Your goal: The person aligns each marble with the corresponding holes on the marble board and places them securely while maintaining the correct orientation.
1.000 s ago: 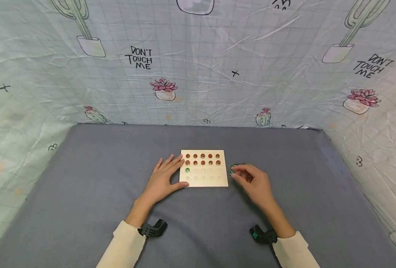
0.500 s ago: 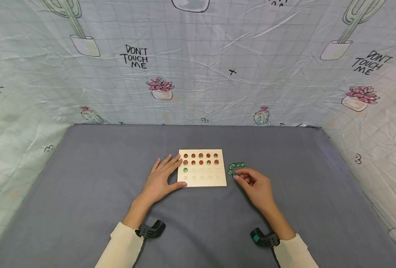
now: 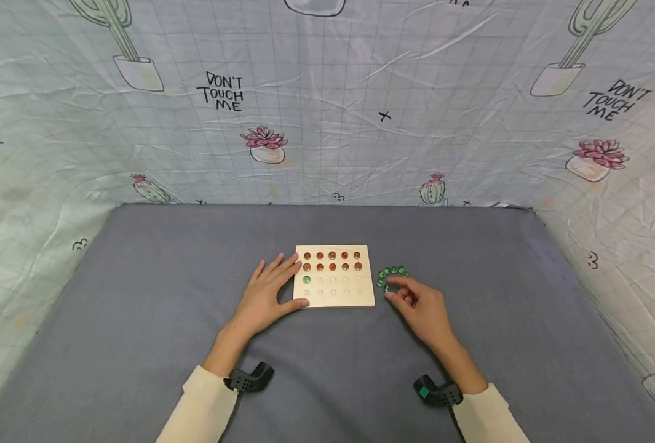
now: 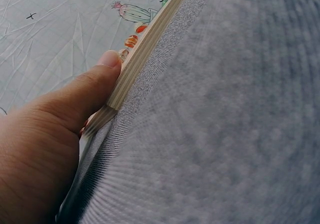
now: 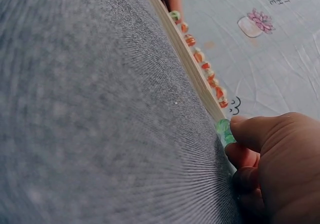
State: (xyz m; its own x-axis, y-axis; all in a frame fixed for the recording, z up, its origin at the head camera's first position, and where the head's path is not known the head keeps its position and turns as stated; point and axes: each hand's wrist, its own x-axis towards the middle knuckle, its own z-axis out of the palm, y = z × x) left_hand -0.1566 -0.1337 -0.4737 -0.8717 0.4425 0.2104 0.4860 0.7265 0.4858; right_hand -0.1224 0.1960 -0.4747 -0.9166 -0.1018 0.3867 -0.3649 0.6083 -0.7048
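A pale wooden board (image 3: pixel 334 299) with rows of round hollows lies on the grey cloth. Orange-red marbles (image 3: pixel 333 255) fill its two far rows, and one green marble (image 3: pixel 307 279) sits at the left of the third. My left hand (image 3: pixel 263 298) rests at the board's left side with fingers spread, its thumb (image 4: pixel 107 64) against the near edge. Right of the board, several green marbles (image 3: pixel 395 270) lie in a curve. My right hand (image 3: pixel 424 311) has thumb and index finger at a green marble (image 5: pixel 224 129) there, seemingly pinching it; the other fingers are curled.
Grey cloth (image 3: pixel 194 246) covers the table around the board. A patterned fabric wall (image 3: pixel 327 123) stands behind and at both sides. Each wrist wears a black camera mount (image 3: pixel 252 377).
My right hand has shifted toward the near end of the green marbles, uncovering more of their curve, with thumb and finger closing on one. The left hand stays at the board; the view tilts slightly.
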